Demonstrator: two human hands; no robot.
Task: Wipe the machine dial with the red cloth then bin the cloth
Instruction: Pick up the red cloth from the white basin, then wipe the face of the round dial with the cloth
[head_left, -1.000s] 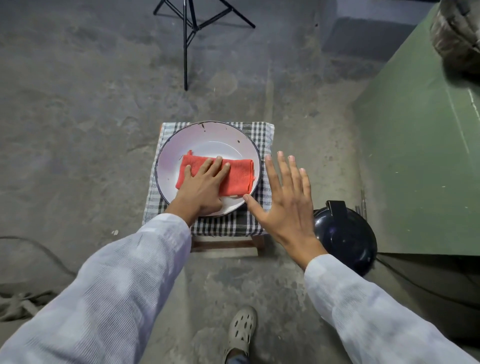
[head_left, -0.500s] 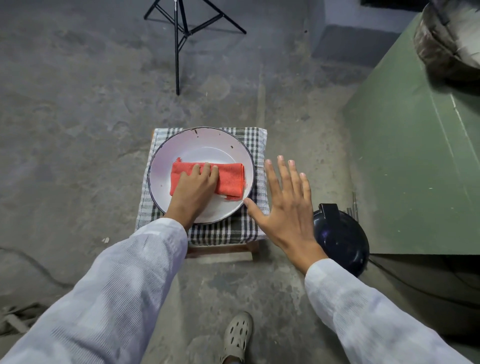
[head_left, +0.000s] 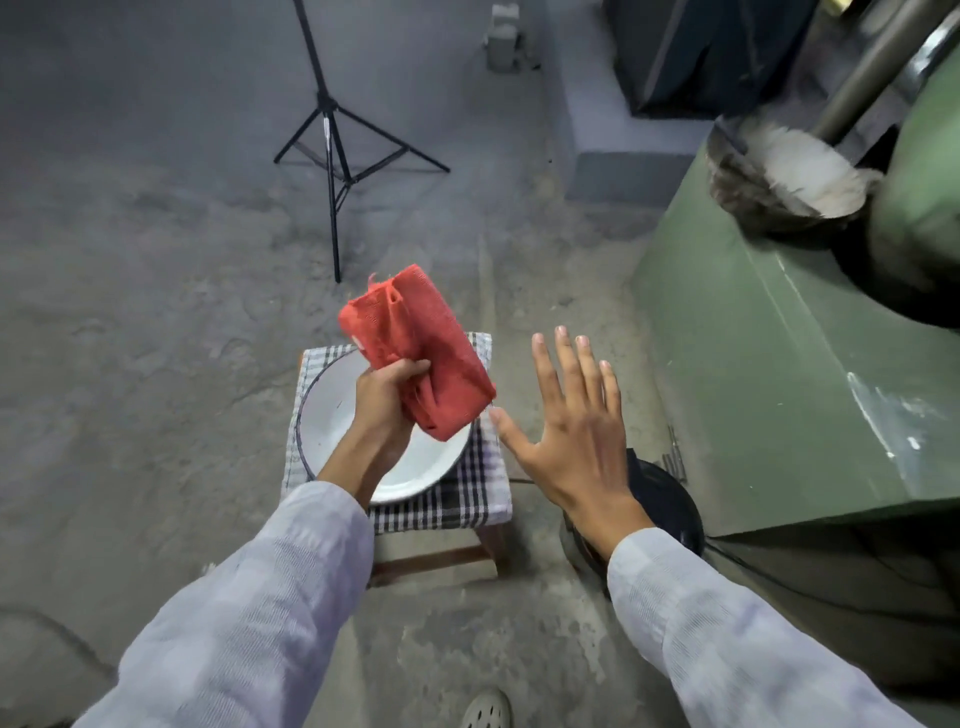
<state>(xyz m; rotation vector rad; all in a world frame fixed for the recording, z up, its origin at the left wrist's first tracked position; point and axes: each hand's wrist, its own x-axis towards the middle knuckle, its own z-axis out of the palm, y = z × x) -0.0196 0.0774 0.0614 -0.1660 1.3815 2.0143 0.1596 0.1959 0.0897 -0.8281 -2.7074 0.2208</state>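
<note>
My left hand grips the folded red cloth and holds it in the air above the white enamel plate. The plate rests on a stool covered by a checked towel. My right hand hovers flat with fingers spread, to the right of the cloth and apart from it. The green machine stands at the right, with a round worn part on top. Below my right wrist sits a black bin with a domed lid, partly hidden by my hand.
A black tripod stand is on the concrete floor behind the stool. A grey step and a dark object lie at the back. Cables run under the machine at the lower right. My shoe is at the bottom edge.
My left hand has closed on the red cloth and lifted it off the plate. The view has tilted up, showing more of the machine. My right hand stays spread.
</note>
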